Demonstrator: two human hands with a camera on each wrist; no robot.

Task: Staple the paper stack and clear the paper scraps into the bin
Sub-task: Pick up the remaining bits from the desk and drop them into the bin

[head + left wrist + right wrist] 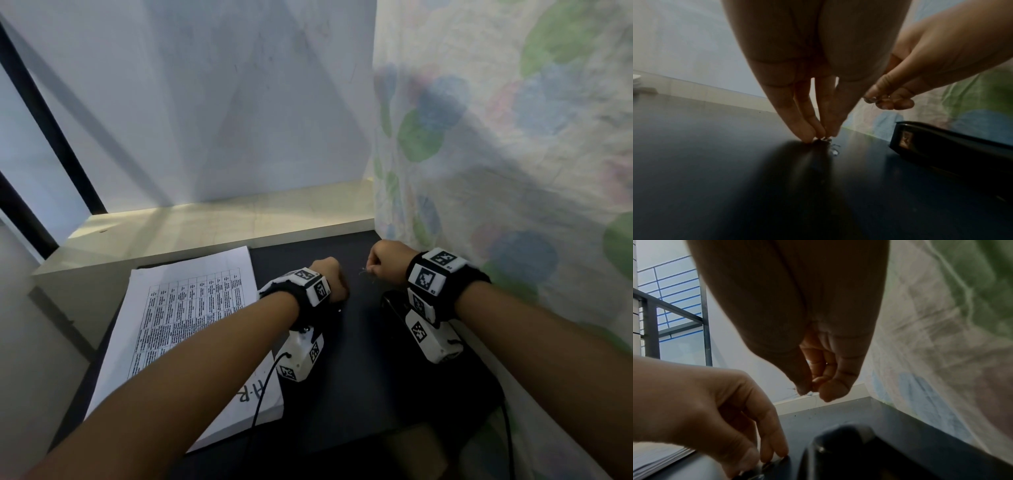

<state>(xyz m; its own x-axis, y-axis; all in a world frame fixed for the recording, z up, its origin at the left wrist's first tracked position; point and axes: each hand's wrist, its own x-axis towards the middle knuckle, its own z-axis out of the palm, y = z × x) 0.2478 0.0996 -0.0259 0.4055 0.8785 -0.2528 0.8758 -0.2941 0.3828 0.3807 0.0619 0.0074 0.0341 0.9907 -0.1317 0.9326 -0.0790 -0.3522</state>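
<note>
**Left wrist view: small bits slipping from our pinch**

Left wrist view is showing our left hand (818, 68) pressing its fingertips (807, 134) together on tiny glinting metal bits (833, 148), likely bent staples, low in the centre on the dark glossy tabletop (715, 178). We are risking flicking them away, since they are lying half beside the tips. Our right hand (920, 68), upper right, is pinching more bits above the black stapler (941, 155). The white printed paper stack (191, 325) is lying lower left in the head view; no bin is showing.

Left hand (813, 91) fingers pinched down; right hand (818, 353) curled.
</note>
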